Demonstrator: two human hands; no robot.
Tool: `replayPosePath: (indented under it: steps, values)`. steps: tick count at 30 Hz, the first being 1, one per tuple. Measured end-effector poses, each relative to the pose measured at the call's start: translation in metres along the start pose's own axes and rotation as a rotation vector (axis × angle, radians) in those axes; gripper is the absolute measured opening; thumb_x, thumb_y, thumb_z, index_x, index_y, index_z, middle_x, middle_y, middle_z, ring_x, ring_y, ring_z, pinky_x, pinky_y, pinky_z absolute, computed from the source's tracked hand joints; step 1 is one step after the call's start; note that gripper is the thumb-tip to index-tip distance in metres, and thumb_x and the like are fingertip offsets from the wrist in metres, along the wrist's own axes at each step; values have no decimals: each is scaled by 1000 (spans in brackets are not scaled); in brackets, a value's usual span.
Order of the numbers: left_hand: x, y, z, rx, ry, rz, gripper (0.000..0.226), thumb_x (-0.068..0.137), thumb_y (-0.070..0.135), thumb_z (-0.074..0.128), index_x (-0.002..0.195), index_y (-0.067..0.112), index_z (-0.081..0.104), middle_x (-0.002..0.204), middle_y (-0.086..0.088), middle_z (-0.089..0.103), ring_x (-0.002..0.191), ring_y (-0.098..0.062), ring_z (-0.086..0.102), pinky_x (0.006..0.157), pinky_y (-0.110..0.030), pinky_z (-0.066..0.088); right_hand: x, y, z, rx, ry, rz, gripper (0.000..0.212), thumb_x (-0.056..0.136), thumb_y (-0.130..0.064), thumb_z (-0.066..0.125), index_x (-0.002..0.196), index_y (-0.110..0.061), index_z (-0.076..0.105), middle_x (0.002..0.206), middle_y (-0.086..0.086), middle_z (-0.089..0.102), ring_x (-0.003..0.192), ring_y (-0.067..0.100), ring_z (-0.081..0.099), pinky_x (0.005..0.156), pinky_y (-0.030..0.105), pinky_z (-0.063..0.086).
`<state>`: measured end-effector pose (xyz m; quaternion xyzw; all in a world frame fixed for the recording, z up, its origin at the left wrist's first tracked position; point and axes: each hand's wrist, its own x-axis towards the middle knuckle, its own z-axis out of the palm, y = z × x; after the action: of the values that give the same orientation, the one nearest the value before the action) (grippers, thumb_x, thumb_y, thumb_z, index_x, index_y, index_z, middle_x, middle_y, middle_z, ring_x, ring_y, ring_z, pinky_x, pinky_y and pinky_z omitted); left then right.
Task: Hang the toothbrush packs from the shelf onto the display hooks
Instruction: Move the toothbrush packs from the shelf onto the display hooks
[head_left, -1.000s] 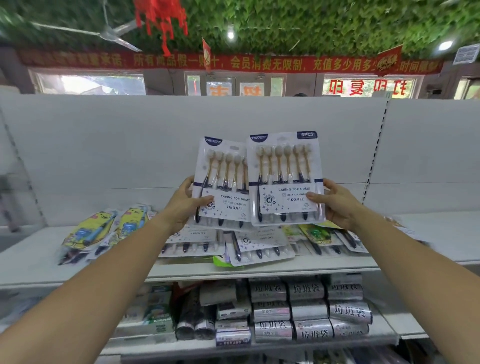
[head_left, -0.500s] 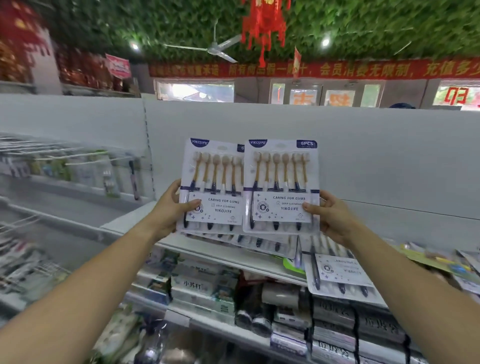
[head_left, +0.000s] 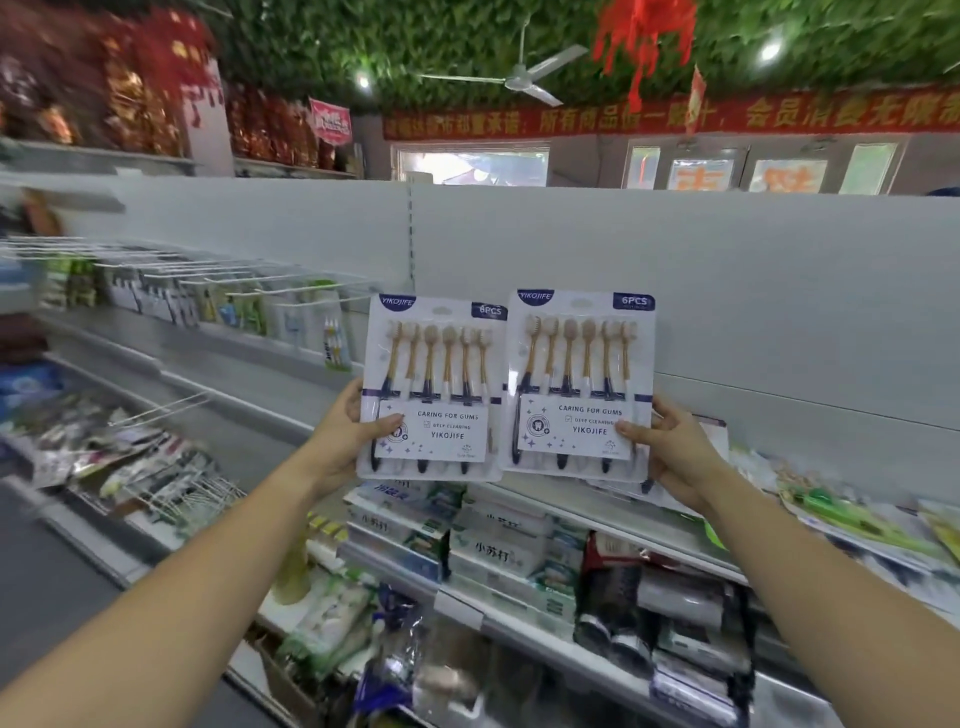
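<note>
Head view shows both arms stretched forward, each hand gripping one toothbrush pack. The left hand (head_left: 340, 441) clamps the left pack (head_left: 434, 384) at its lower left corner, with the thumb (head_left: 387, 422) laid across the front over the label's left end and the other fingers hidden behind the card. The right hand (head_left: 675, 452) grips the right pack (head_left: 582, 379) in mirror fashion at its lower right corner, thumb (head_left: 631, 430) on the label's right end, fingers behind. So each pack rises up and inward from its grip, with nearly all of the card above and beside the hand.

Both packs stand upright, fronts to the camera, side by side at about the same height. Their inner edges meet; whether one overlaps the other I cannot tell. Each shows six brushes, heads up, under clear plastic, with a dark tab at the top right corner.

The packs are held in the air in front of the white panel (head_left: 727, 291), above the front edge of the shelf (head_left: 649, 512). The hooks (head_left: 208, 270) jut from the panel to the left, and the nearest one ends near the left pack's top left corner as seen. Other goods (head_left: 228, 306) hang on them, blurred. More flat packs (head_left: 857, 519) lie on the shelf toward its right end, beyond the right hand. Boxes (head_left: 498, 551) fill the shelf below — just under the held packs.
</note>
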<state>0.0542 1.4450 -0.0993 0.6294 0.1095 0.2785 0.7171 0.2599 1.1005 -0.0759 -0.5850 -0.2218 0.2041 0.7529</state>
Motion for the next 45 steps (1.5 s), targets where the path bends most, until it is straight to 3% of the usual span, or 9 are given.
replayPosePath:
  steps: [6, 10, 15, 24, 28, 34, 38, 41, 45]
  values:
    - [-12, 16, -67, 18, 50, -5, 79, 72, -2, 77, 144, 13, 47, 129, -16, 69, 121, -35, 65, 101, -54, 52, 12, 12, 49, 0, -35, 4, 68, 69, -3, 76, 134, -9, 57, 120, 18, 72, 109, 37, 70, 68, 43, 64]
    - [-24, 25, -101, 25, 72, 18, 79, 72, -1, 77, 144, 14, 48, 128, -15, 69, 121, -33, 65, 103, -52, 50, 16, 25, 87, -14, -83, 43, 85, 54, -12, 86, 134, -14, 57, 121, 17, 72, 109, 38, 70, 77, 51, 63]
    - [-37, 28, -146, 40, 112, 34, 68, 81, -10, 71, 141, 14, 50, 126, -13, 71, 120, -33, 65, 101, -51, 53, 22, 39, 134, -14, -121, 50, 59, 77, -2, 74, 131, -16, 59, 120, 14, 73, 107, 36, 71, 68, 46, 63]
    - [-63, 35, -234, 12, 199, 52, 65, 85, -5, 70, 143, 17, 51, 128, -10, 70, 121, -30, 66, 91, -38, 60, 35, 65, 208, 33, -192, 100, 65, 70, 2, 73, 131, -13, 59, 117, 18, 73, 105, 36, 72, 71, 46, 64]
    - [-74, 40, -265, -2, 216, 65, 82, 66, 17, 89, 139, 17, 53, 126, -8, 72, 115, -24, 69, 83, -31, 61, 43, 84, 246, 29, -230, 128, 68, 69, 2, 74, 132, -16, 57, 119, 19, 72, 106, 39, 71, 76, 56, 62]
    - [-84, 37, -316, 4, 264, 31, 61, 78, 3, 74, 133, 22, 57, 129, -13, 70, 121, -33, 65, 102, -51, 52, 47, 104, 297, -47, -285, 107, 58, 79, 4, 72, 133, -12, 58, 116, 18, 74, 106, 38, 71, 89, 61, 56]
    - [-96, 39, -349, -17, 313, -6, 59, 80, -1, 72, 132, 22, 57, 125, -13, 72, 116, -34, 68, 86, -45, 62, 51, 115, 321, -42, -294, 112, 42, 83, 10, 67, 117, -13, 62, 103, 16, 77, 98, 37, 73, 71, 46, 63]
    - [-104, 37, -370, -33, 352, -12, 61, 78, -1, 74, 130, 27, 58, 126, -13, 71, 120, -36, 65, 101, -55, 51, 55, 124, 336, -39, -314, 133, 40, 84, 12, 67, 112, -16, 61, 99, 14, 78, 94, 36, 74, 75, 51, 63]
    - [-102, 34, -391, -44, 412, 0, 60, 83, -3, 71, 132, 29, 56, 129, -11, 70, 120, -34, 66, 103, -57, 51, 65, 139, 361, -58, -371, 128, 99, 38, -26, 102, 127, -13, 60, 113, 19, 74, 103, 39, 72, 88, 61, 57]
